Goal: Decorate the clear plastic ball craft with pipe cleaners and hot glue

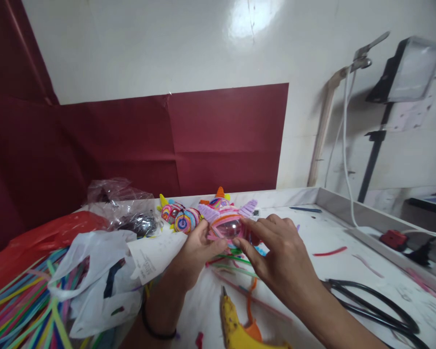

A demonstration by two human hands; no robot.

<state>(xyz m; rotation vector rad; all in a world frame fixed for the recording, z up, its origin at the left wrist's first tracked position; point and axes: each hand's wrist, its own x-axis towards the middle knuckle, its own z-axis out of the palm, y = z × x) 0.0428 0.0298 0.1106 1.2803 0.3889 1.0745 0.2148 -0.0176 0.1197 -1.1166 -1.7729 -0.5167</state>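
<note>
A clear plastic ball (229,228) partly wrapped in pink pipe cleaner is held above the white table (349,271). My left hand (196,252) cups it from the left and below. My right hand (279,257) grips it from the right, fingertips pressing on the pink wrap. Purple fuzzy wing-like pieces (247,208) stick out behind the ball. Loose green and pink pipe cleaners (236,261) lie on the table under my hands.
Finished colourful wrapped balls (179,218) sit behind. A yellow glue gun (236,325) lies near the front edge. Black cable (370,305) loops at right. Plastic bags (90,271), a pipe-cleaner bundle (18,310) and a paper slip (152,257) fill the left. A red object (394,238) rests on the raised ledge.
</note>
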